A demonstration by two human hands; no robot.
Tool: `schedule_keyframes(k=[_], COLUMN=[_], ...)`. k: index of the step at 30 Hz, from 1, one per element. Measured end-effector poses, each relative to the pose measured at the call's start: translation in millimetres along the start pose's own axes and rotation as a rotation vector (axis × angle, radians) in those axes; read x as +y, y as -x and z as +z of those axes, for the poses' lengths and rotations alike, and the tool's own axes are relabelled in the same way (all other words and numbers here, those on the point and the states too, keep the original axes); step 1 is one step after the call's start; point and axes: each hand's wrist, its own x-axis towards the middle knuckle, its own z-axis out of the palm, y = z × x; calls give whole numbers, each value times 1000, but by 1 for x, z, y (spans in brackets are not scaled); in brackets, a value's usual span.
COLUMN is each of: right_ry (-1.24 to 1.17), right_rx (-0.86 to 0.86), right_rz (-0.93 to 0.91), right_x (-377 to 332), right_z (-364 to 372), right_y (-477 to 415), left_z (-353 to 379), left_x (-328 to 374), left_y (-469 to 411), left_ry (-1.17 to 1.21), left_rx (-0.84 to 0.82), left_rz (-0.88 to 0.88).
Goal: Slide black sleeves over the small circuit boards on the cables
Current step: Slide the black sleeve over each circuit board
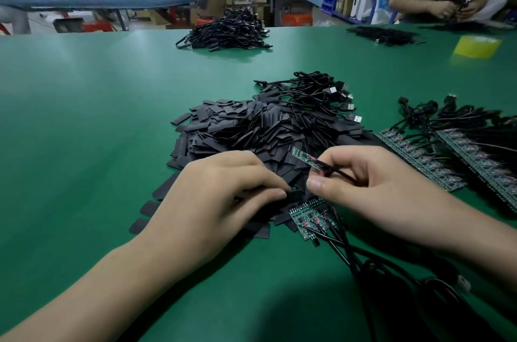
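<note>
A heap of flat black sleeves [246, 128] lies on the green table [84, 117] in front of me. My left hand [223, 187] pinches one black sleeve [291, 197] at the heap's near edge. My right hand [372, 179] holds a black cable just behind its small green circuit board [306, 158], which points up and left above the heap. A few more boards on cables [310, 218] lie below my hands, their cables running toward the lower right.
Rows of boards with cables [447, 157] lie at the right. Cables with USB plugs [321, 95] sit behind the heap. Far piles of cables [229, 30] and a yellow tape roll [477, 46] are at the back. Another person works at the far right.
</note>
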Motion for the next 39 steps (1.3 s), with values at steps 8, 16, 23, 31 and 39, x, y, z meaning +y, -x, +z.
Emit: schedule_keyframes(k=[8,16,23,31,39], right_ry=[-55,-130,-125,-166,-199], right_rx=[21,55,-22,-140,-199], right_rz=[-35,-40,-41,-51,-25], right_x=[0,1,0,4,6], right_z=[6,7,-17,-18,-15], right_y=[1,1,1,2,1], left_z=[7,8,-1,0,0], left_x=[9,18,9,12,12], left_y=[1,1,2,2,3], left_ry=[340,9,140,151,135], left_rx=[43,158,275,247,214], left_rz=[-246,-46,-171,-151,-150])
